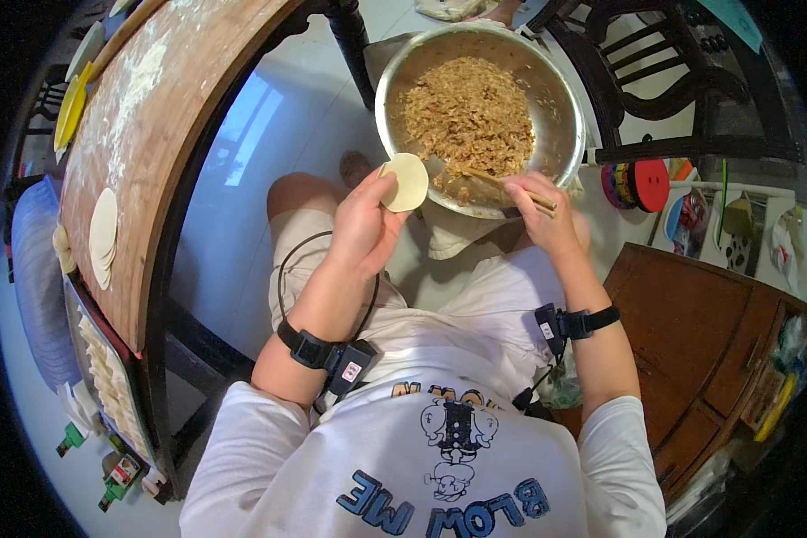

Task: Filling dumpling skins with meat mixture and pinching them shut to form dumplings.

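Observation:
My left hand (364, 222) pinches a flat, round dumpling wrapper (407, 183) by its edge, beside the near left rim of a large metal bowl (558, 125). The bowl holds a heap of brown minced filling (471, 112). Over the bowl's near rim, my right hand (547, 215) is closed around a pair of chopsticks (486, 177). Their tips point left, down toward the near edge of the filling. Whether the tips carry any filling is too small to tell.
A wooden table (175, 81) dusted with flour stands at left, bearing a stack of dough wrappers (102, 235). Below its edge is a tray (139, 429) with rows of pale dumplings. At right are dark chairs (632, 54) and a brown wooden cabinet (681, 332).

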Tool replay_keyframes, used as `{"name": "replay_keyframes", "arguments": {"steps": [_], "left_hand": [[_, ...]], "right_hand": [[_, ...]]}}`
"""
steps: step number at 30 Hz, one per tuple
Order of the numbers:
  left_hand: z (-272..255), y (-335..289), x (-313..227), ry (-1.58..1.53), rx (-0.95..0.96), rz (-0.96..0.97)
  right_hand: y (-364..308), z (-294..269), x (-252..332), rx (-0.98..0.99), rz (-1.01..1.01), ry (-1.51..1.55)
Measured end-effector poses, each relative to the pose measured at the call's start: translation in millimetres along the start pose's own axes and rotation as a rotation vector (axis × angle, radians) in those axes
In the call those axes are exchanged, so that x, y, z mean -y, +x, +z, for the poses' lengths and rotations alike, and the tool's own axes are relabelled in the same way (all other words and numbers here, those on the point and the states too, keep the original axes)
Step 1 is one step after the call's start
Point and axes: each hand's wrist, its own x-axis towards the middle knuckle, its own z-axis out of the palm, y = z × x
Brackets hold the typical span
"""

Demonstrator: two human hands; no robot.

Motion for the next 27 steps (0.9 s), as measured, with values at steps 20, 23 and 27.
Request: {"name": "replay_keyframes", "arguments": {"steps": [20,23,27], "left_hand": [[-10.2,7.1,-7.6,-0.056,-0.175,0.203],[0.5,17.8,-8.3,-0.031,-0.211,0.226],[27.0,31.7,-6.2,-0.086,-0.163,0.189]], "right_hand": [[-24.0,7.8,0.2,-0.167,0.540,1.045],[-18.8,-0.5,6.6,-0.230,0.529,1.131],[-14.0,-21.0,21.4,-0.288,0.469,1.252]]}}
